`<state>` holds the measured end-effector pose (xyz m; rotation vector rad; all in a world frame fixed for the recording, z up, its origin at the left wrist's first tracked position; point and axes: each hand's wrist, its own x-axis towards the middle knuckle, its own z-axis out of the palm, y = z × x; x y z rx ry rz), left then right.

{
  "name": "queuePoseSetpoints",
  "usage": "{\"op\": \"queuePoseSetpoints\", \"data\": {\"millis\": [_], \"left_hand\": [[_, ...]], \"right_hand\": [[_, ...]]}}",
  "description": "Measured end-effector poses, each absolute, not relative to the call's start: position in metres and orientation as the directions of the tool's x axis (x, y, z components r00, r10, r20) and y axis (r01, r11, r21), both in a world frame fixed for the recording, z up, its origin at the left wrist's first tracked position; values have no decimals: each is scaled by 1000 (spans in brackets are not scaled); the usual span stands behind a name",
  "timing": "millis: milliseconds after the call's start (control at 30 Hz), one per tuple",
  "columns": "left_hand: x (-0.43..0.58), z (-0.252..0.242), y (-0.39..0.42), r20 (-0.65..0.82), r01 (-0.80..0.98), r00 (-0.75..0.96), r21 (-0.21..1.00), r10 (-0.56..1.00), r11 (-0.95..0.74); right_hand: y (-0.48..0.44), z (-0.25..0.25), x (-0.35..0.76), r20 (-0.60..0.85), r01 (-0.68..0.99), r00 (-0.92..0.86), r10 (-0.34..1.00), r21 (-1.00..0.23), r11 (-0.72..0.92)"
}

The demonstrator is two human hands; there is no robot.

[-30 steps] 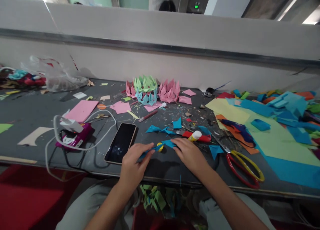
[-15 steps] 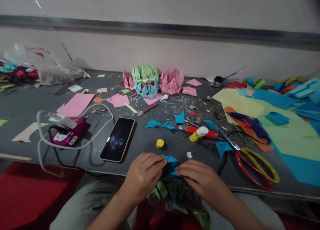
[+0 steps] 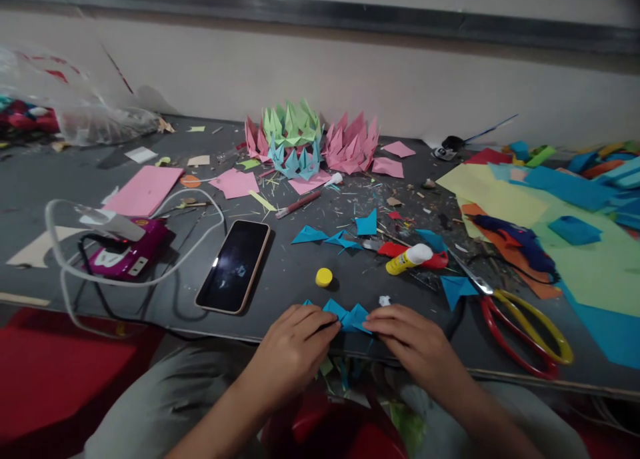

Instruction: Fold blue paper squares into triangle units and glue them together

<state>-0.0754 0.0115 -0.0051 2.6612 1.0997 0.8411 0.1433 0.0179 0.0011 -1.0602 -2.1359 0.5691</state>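
At the near edge of the dark table [image 3: 60, 172], both hands pinch one folded blue paper piece [image 3: 349, 314]. My left hand [image 3: 296, 349] grips its left end with curled fingers. My right hand [image 3: 417, 345] grips its right end. Just beyond the piece lie a yellow cap [image 3: 324, 276], a small white scrap [image 3: 384, 301] and an uncapped glue stick [image 3: 409, 258]. More blue folded triangles [image 3: 325, 236] sit further back. Pink, green and blue paper crowns [image 3: 310, 142] stand near the wall.
A dark phone [image 3: 233, 264] lies left of my hands, next to a magenta device [image 3: 125, 254] with white cable. Red-and-yellow scissors [image 3: 520, 326] lie at the right beside coloured paper sheets [image 3: 560, 226]. A pink sheet [image 3: 144, 190] and a plastic bag [image 3: 95, 122] are at the left.
Both hands drew the blue piece back from beside the yellow cap to the table's near edge. The camera has tilted down; the view above the wall is gone.
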Motion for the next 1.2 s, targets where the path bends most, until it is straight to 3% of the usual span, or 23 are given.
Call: {"op": "queuePoseSetpoints", "data": {"millis": [567, 1200], "left_hand": [[-77, -6, 12, 386, 565, 626, 373, 677, -735], [-81, -4, 19, 357, 509, 664, 428, 657, -747]], "right_hand": [[25, 2, 142, 340, 542, -517, 786, -581, 608], [24, -1, 139, 326, 591, -428, 843, -605, 534]]}}
